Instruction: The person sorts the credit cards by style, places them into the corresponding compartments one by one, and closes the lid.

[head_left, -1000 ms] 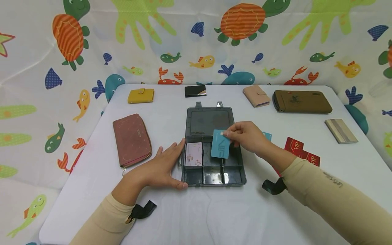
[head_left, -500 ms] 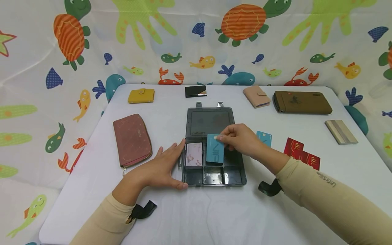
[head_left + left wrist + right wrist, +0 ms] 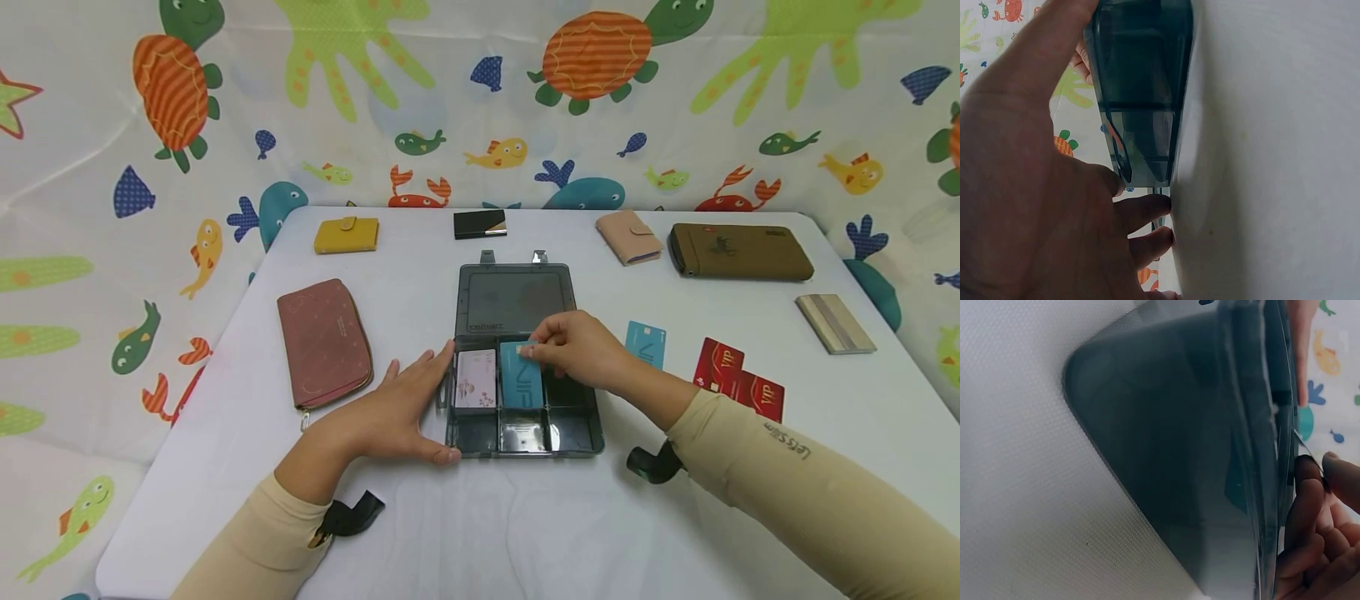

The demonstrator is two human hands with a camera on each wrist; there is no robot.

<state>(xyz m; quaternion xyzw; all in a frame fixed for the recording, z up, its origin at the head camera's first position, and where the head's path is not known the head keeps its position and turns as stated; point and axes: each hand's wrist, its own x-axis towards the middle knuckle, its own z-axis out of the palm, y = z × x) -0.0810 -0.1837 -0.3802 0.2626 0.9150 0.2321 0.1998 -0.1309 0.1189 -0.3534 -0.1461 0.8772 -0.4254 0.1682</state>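
A dark translucent compartment box (image 3: 474,436) lies with its lid (image 3: 516,292) folded back on the white table. My right hand (image 3: 588,350) pinches a blue VIP card (image 3: 517,387) at its upper right corner, between thumb and fingers. The card is low over the back middle compartment, lined up with its walls. Spread fingers of my left hand (image 3: 386,417) rest along the box's left side, the thumb at the front left corner. In the left wrist view that hand (image 3: 1104,231) lies against the box wall (image 3: 1141,75). A pale pink flowered card (image 3: 475,379) fills the back left compartment.
Right of the box lie another blue card (image 3: 647,343) and red VIP cards (image 3: 757,393). A maroon wallet (image 3: 324,342) is at left. Along the back stand a yellow wallet (image 3: 346,236), black card case (image 3: 480,224), pink wallet (image 3: 628,237) and brown wallet (image 3: 738,251). A striped beige holder (image 3: 835,323) sits at right.
My right hand has moved left and down toward me with the blue card, bringing it from above the box into the back middle compartment. My left hand has stayed in place.
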